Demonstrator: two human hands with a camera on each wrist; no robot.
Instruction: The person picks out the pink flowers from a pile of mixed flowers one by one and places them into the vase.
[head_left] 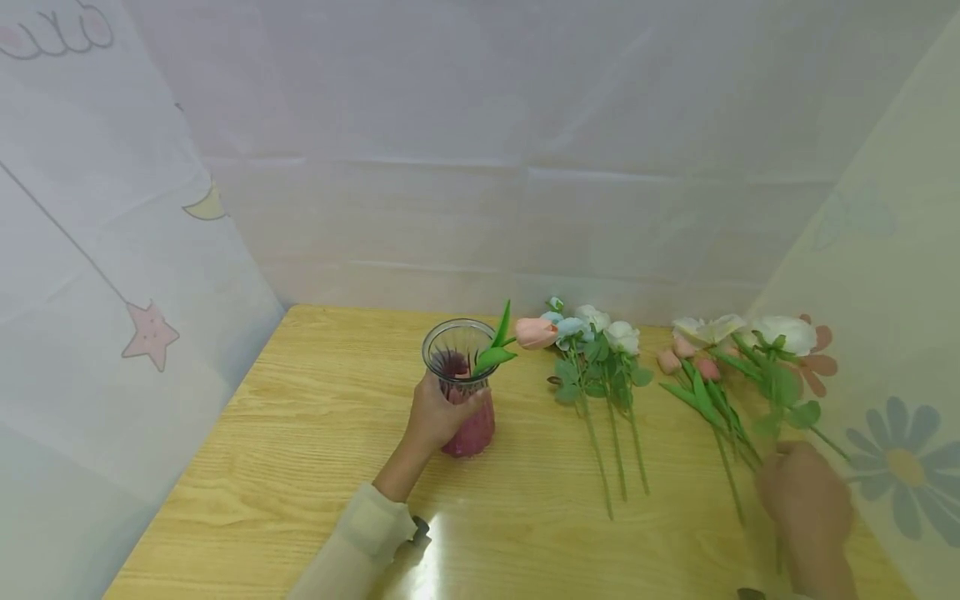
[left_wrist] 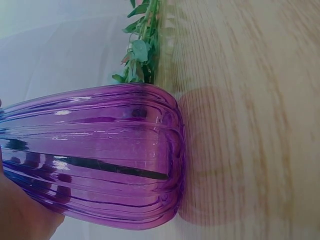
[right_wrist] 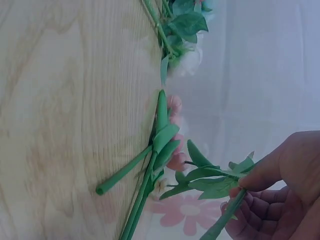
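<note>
Vase [head_left: 467, 392] stood upright on counter [head_left: 300, 433], gripped at its neck by left hand [head_left: 435, 414], fingers curled round the glass; one tulip [head_left: 534, 332] already in it. White flower stem [right_wrist: 227, 212] pinched in right hand [right_wrist: 280, 192], fingers clamped on it, above pink tulips [right_wrist: 160, 150] lying on counter.

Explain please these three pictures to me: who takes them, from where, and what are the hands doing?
There is no machine: a person wears three cameras. The head view looks down at a wooden table. The left hand grips a purple glass vase with one pink flower in it; the left wrist view shows this vase close. The right hand pinches a green flower stem, seen in the right wrist view. Two bunches of artificial flowers lie on the table.
</note>
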